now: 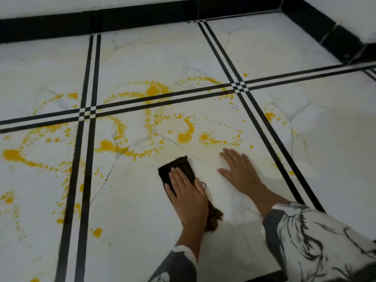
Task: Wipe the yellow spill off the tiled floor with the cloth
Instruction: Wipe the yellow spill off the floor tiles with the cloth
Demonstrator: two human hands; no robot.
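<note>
Cloth (176, 167), dark and folded flat, lies on the tiled floor (130, 220) just short of the yellow spill (184, 137), pinned under your left hand (188, 192), whose fingers lie flat and spread on it, not closed around it. It looks soft, light and limp, so press through the palm to stop it bunching. Your right hand (240, 171) rests open on bare tile, holding nothing.

A smooth, faintly glossy white marble-look tiled floor (142, 220) is seen, veined with thin grey cracks and edged by glossy black inlaid stripes (85, 159). A wet, shiny yellow liquid spill (152, 90) is spread over it. A dark brown, matt woven cloth (179, 165), frayed at its edges, is laid flat.
</note>
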